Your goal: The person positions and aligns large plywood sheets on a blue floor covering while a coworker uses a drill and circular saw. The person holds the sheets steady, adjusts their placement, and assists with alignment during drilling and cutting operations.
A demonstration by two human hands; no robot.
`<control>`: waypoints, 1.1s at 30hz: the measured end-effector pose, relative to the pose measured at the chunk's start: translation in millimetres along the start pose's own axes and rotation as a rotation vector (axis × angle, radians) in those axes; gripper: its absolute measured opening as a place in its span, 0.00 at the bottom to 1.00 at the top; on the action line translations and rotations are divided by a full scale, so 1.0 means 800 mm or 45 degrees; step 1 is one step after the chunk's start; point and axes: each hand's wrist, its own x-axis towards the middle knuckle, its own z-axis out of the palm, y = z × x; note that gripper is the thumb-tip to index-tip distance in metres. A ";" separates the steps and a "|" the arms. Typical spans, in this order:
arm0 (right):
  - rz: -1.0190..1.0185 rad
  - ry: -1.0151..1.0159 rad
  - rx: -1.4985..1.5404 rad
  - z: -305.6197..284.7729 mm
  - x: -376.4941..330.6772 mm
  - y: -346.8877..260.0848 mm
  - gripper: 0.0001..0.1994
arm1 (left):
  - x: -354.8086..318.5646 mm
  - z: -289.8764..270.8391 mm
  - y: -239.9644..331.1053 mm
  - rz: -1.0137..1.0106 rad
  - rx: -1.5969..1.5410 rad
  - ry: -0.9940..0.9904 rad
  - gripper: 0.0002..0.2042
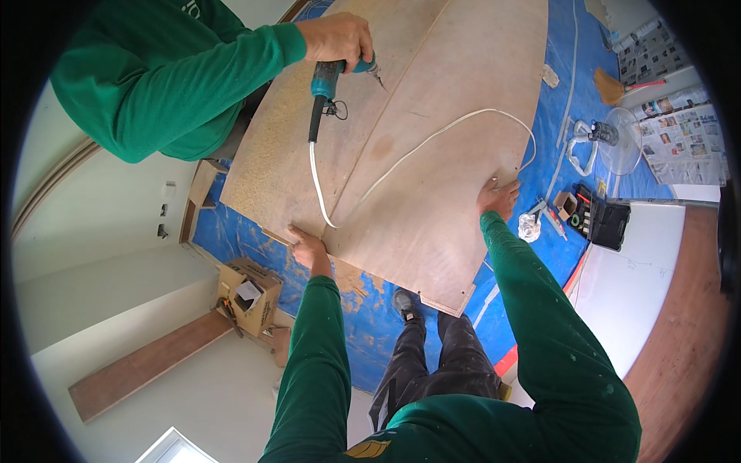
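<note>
Head: left hand [310, 251], right hand [499, 197] outstretched, touching panel [440, 193] edges.

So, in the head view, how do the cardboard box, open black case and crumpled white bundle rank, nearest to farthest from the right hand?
From the right hand:
1. Crumpled white bundle, just right.
2. Open black case, further right.
3. Cardboard box, across on the left.

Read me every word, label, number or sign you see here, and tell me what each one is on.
No text here reads clearly enough to quote.
Newspaper sheets, at right: print too small to read.
Cardboard box, lower left: dark printing, too small to read.
Co-worker's green top: white print, cut off; no whole word readable.
</note>
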 end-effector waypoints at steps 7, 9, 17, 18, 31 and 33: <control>-0.021 0.017 0.012 0.000 -0.001 -0.001 0.38 | -0.007 -0.008 0.009 -0.021 0.014 -0.005 0.55; -0.011 0.017 0.011 -0.001 -0.002 -0.001 0.38 | -0.011 -0.012 0.012 -0.029 -0.011 -0.031 0.55; -0.017 -0.008 0.001 0.000 0.000 0.000 0.38 | -0.020 -0.020 0.022 -0.051 -0.038 -0.072 0.54; 0.000 -0.007 0.001 0.001 0.000 0.000 0.38 | -0.021 -0.021 0.023 -0.055 -0.044 -0.073 0.54; -0.021 0.032 -0.003 0.002 0.000 0.000 0.37 | -0.015 -0.011 0.014 -0.029 0.020 0.009 0.54; 0.005 0.032 0.006 0.001 -0.001 -0.001 0.37 | -0.012 -0.010 0.012 -0.040 -0.009 -0.008 0.54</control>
